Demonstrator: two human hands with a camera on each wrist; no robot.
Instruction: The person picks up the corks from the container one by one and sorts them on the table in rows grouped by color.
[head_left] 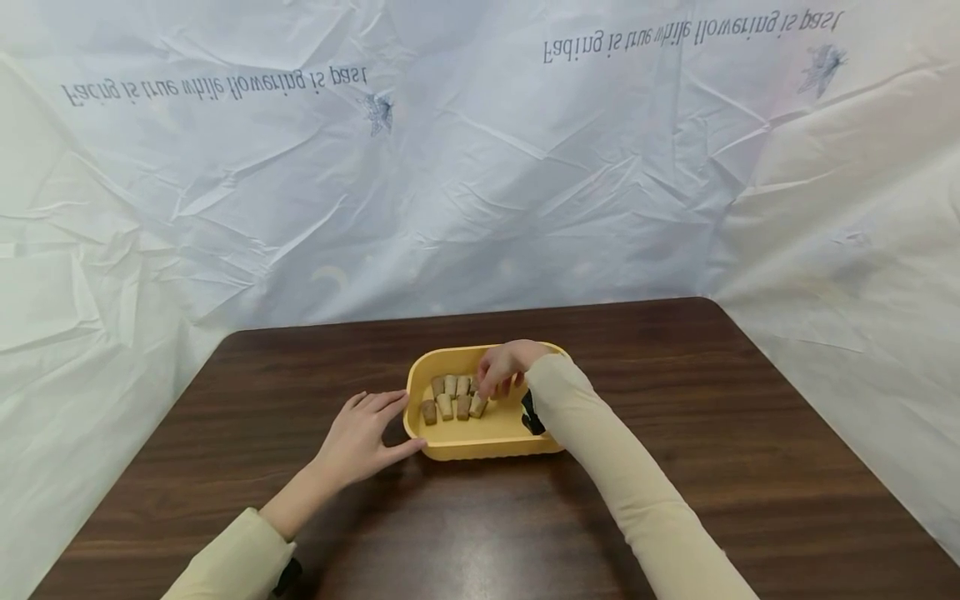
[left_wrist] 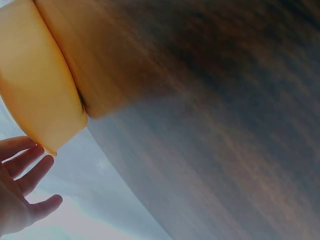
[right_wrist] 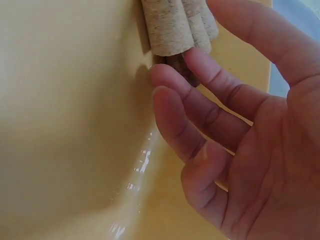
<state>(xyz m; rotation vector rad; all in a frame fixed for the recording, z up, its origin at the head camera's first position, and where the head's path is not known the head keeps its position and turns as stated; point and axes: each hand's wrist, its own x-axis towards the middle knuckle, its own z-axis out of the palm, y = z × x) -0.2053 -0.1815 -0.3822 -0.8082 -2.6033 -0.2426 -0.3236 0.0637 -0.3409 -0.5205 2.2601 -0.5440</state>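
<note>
A yellow plastic tub (head_left: 487, 450) stands on the table. Tapered cork stoppers (head_left: 445, 407), some pale and some brown, lie in two rows in its left half. My right hand (head_left: 504, 367) reaches down into the tub, thumb and index finger at a pale cork stopper (head_left: 477, 407) on the right of the front row. In the right wrist view its index fingertip meets the pale cork (right_wrist: 167, 25), the thumb tip is cut off, and the other fingers curl loosely. My left hand (head_left: 363, 437) touches the tub's left side with spread fingers, thumb by the front corner.
The dark wood-grain table (head_left: 300, 375) extends around the tub. White printed sheeting (head_left: 465, 167) hangs behind and along both sides. A black item (head_left: 532, 414) shows beside the right cuff, over the tub's right part.
</note>
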